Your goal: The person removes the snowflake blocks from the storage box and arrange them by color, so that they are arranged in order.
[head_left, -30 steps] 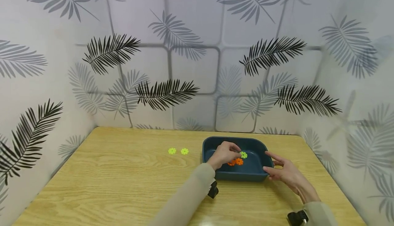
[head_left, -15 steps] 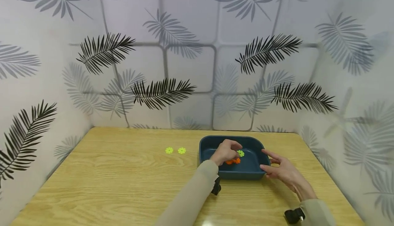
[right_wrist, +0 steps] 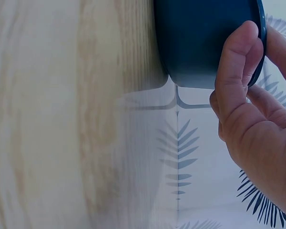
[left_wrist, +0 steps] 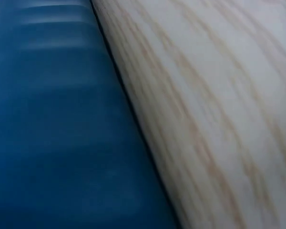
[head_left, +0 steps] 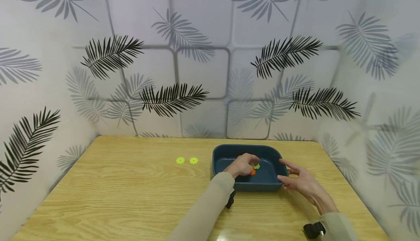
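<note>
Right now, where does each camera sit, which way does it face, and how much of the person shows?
Head: on the head, facing forward and down at the table, tray, an orange disc in it, and wall; left hand, right hand and both sleeves show.
Left wrist: on that wrist, facing the tray's side and table close up; no body shows.
Right wrist: on that wrist, facing the tray's end, table and wall; the right hand shows.
Shared: head and right wrist both show the right hand gripping the tray.
</note>
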Motion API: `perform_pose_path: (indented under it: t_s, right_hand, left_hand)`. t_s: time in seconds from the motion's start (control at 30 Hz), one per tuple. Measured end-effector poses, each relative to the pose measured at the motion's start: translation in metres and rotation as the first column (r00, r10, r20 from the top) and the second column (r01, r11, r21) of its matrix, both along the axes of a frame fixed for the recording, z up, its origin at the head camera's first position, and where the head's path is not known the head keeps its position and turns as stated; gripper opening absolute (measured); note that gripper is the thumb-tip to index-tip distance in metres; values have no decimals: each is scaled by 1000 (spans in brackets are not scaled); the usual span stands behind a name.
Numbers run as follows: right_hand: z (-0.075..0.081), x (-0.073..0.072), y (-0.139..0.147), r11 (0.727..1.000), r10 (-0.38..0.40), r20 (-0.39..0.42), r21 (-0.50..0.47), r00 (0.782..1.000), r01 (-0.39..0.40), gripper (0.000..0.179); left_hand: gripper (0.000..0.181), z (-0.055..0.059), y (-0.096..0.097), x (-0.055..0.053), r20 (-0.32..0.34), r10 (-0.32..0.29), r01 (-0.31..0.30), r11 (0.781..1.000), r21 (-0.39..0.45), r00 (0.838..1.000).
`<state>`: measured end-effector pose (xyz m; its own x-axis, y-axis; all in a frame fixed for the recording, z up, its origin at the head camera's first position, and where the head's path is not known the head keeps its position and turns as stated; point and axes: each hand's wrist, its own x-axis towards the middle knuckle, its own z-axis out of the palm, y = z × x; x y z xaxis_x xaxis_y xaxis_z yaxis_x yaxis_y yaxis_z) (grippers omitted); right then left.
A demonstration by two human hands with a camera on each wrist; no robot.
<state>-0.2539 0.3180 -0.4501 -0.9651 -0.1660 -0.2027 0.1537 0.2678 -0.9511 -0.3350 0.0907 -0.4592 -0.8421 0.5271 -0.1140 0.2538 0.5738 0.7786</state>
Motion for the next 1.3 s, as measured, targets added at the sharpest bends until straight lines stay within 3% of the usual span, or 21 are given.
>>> perform_pose_path:
  t_s: [0.13,0.2,0.33,0.43,1.03,1.3]
  right_hand:
    - [0,0,-1,1000,-10,-2,2,1000,10,80]
    - [0,0,0,1000,-10,-4,3,1000,10,80]
    - [-1,1,1,1000,-8,-4,-5,1000,8,80]
    - [-1,1,1,1000,-5,-9,-9,1000,5,80]
    - [1,0,-1,1000,-11,-5,-27,1000,11,82]
    - [1,0,-1,1000,1,6,-23,1000,-1,81]
  left_hand:
    - [52,1,0,1,-2,37,-37,999,15,999]
    - [50,1,1,1,-41,40,-41,999,-28,998]
    - [44,1,1,2,-115,-18,-3,984,-177,993]
    - [34,1,2,3,-145,-53,19,973,-231,988]
    - [13,1,3,5,-184,-17,-29,970,-243,983]
    - [36,0,3,4,-194,-77,26,966,-257,978]
